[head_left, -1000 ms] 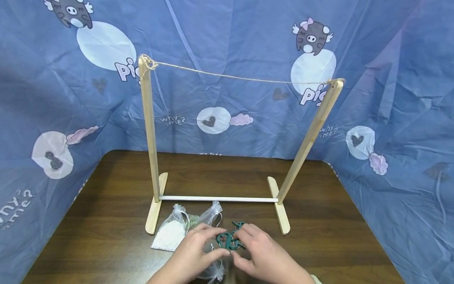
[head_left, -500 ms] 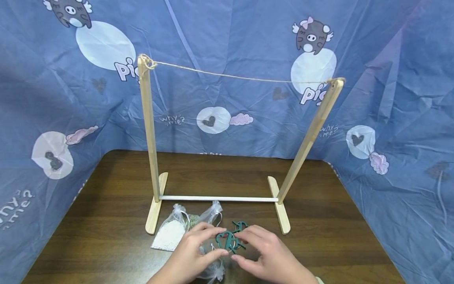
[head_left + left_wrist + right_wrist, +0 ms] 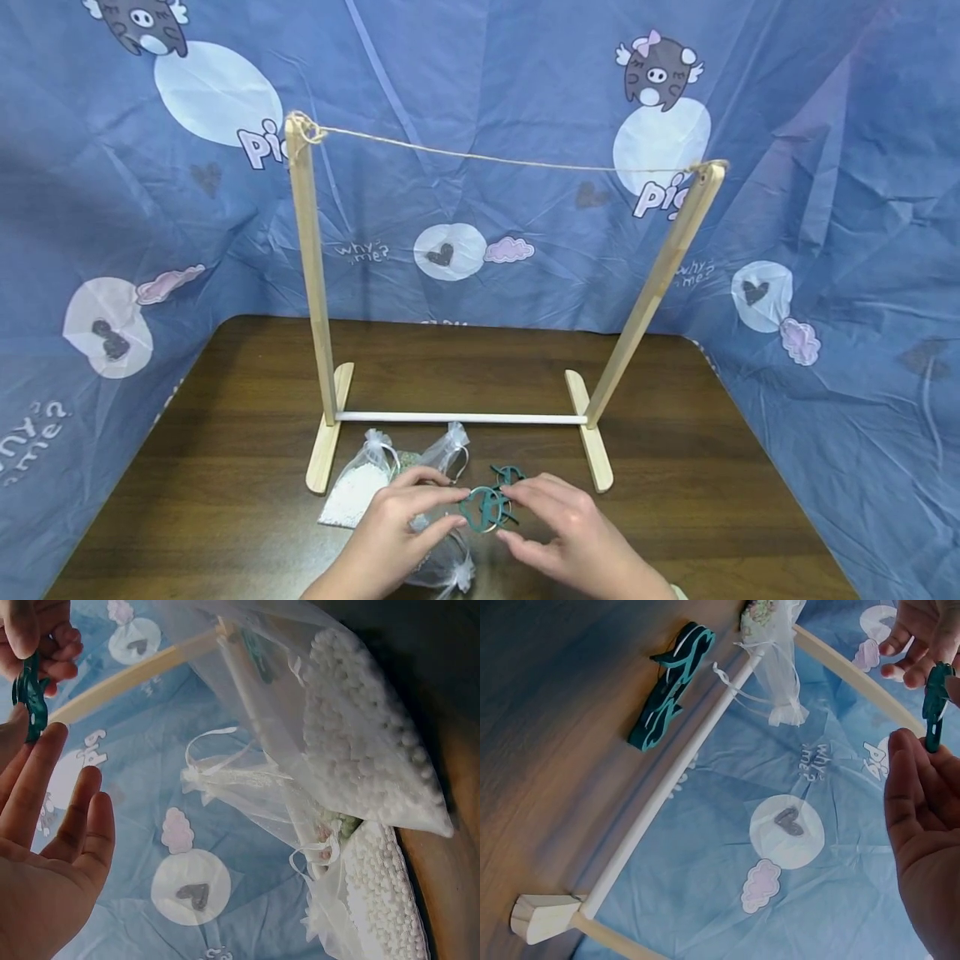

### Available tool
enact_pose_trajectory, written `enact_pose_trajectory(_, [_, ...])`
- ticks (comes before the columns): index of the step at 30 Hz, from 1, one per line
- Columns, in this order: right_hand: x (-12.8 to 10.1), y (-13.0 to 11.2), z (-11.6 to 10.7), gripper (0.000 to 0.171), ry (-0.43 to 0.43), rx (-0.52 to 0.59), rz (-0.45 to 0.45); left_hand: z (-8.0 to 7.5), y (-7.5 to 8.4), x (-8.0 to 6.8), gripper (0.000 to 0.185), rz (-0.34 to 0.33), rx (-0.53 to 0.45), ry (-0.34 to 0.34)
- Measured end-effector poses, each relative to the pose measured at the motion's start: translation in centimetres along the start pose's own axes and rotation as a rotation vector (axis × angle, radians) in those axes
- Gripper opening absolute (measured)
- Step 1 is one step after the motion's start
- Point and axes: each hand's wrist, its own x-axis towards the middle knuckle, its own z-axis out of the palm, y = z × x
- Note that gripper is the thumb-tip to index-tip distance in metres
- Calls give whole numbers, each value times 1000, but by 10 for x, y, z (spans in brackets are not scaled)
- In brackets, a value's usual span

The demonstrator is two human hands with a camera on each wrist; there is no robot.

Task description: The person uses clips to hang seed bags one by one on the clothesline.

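Between both hands a small green plastic clip [image 3: 482,508] with a thin metal ring stands over the table. My left hand [image 3: 397,521] pinches its left side with thumb and index finger; the other left fingers are spread in the left wrist view. From the right side my right hand [image 3: 573,533] holds it by the fingertips. The same green clip [image 3: 935,705] shows edge-on between the two hands in the right wrist view. Several more green clips [image 3: 671,686] lie on the table just beyond the hands, partly covered in the head view.
Behind the hands stands a wooden frame [image 3: 311,275] with a twine line [image 3: 480,157] and a white crossbar [image 3: 461,417]. Sheer drawstring bags, one with white beads [image 3: 354,497], lie left of and under the left hand. A blue printed cloth [image 3: 480,292] surrounds the brown table [image 3: 187,467].
The held clip has turned between the fingers, so its metal ring shows more. My left hand has shifted slightly left. The bags and frame stay put.
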Motion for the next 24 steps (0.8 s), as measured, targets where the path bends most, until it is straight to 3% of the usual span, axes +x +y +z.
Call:
enact_pose_trajectory(3, [0,0,0,37,-16,-14,-7,-1,-2,-1,32,18,18,2])
enact_pose_trajectory(7, [-1,-2,-1,39,-46,-43,12,-2,-2,-2,21,-6,28,-9])
enact_pose_trajectory(10, [-1,-2,-1,38,-49,-45,15,-2,-2,-2,26,-20,26,-15])
enact_pose_trajectory(17, [2,-1,-2,31,-35,-71,-16,-2,-2,2,25,51,34,7])
enact_pose_trajectory(24, [5,1,-3,27,-5,-94,-54,-3,-2,2,32,14,25,-18])
